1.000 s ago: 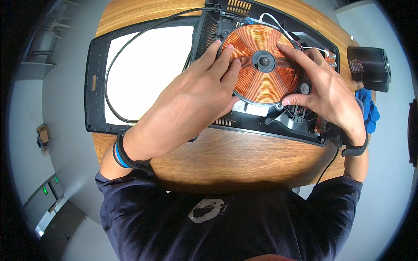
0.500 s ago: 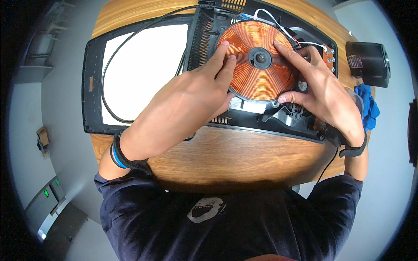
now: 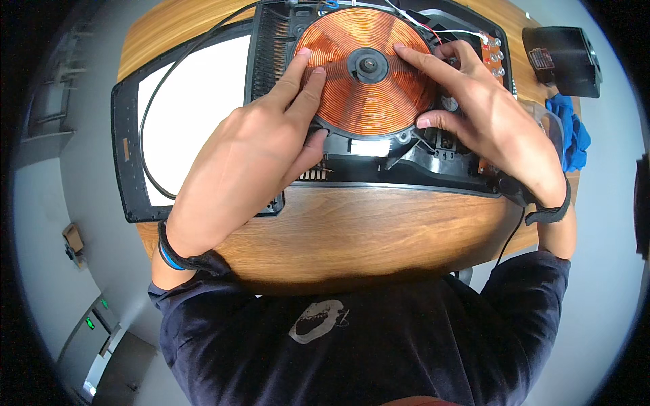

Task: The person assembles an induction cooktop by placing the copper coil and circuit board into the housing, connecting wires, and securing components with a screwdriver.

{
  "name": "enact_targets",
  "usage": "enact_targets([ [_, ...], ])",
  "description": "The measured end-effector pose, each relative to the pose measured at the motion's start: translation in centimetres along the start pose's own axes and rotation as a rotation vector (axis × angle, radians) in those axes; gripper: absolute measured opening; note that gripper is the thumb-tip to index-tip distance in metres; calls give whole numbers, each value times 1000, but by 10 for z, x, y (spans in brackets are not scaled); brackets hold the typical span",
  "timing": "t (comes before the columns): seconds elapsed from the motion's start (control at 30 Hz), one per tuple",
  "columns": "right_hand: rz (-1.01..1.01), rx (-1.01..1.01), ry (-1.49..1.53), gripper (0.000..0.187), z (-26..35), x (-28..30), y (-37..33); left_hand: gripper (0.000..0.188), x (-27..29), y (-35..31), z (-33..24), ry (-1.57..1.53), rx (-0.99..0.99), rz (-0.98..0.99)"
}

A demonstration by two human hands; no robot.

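Observation:
An induction coil [image 3: 372,111], a flat disc of copper windings with a black hub [image 3: 367,65], sits in the opened black cooker housing [image 3: 325,184]. My left hand [image 3: 261,139] grips the coil's left side, index and middle fingertips on the windings and thumb at the lower rim. On the right side, my right hand [image 3: 491,111] has its index fingertip on top of the windings and its thumb against the lower right rim. The remaining right fingers curl down over the housing, their tips partly hidden. Thin white and red wires [image 3: 447,32] run beside the coil.
Left of the housing lies a black-framed panel with a white face [image 3: 196,88], crossed by a black cable [image 3: 144,135]. A small orange circuit board [image 3: 492,54] sits at the housing's right. Farther right are a black box-shaped object [image 3: 562,62] and a blue cloth [image 3: 569,132] on the wooden table [image 3: 338,237].
The whole scene has shifted up and left in the picture as the view moved. Both hands keep their places on the coil's rim.

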State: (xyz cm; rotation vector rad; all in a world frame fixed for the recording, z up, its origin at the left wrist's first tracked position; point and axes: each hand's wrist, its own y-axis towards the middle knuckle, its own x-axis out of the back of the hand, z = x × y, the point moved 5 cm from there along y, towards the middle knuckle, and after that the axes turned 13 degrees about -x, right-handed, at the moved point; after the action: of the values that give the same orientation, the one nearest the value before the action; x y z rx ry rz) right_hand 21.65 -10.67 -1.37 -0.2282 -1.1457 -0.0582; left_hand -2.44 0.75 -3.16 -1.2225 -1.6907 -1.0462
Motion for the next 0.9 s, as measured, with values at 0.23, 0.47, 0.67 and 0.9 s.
enact_targets([
  [0.23,-51,58,17,77,-6,-1,-2,67,5,1,-3,-5,-24,-34],
  [0.47,-4,53,37,76,-6,0,2,66,5,1,-3,-12,-21,-41],
  [0.67,-21,9,13,78,-6,1,1,64,5,1,-4,-9,-24,-51],
  [0.9,-35,23,24,82,-10,5,2,64,3,1,-5,-24,-4,-55],
])
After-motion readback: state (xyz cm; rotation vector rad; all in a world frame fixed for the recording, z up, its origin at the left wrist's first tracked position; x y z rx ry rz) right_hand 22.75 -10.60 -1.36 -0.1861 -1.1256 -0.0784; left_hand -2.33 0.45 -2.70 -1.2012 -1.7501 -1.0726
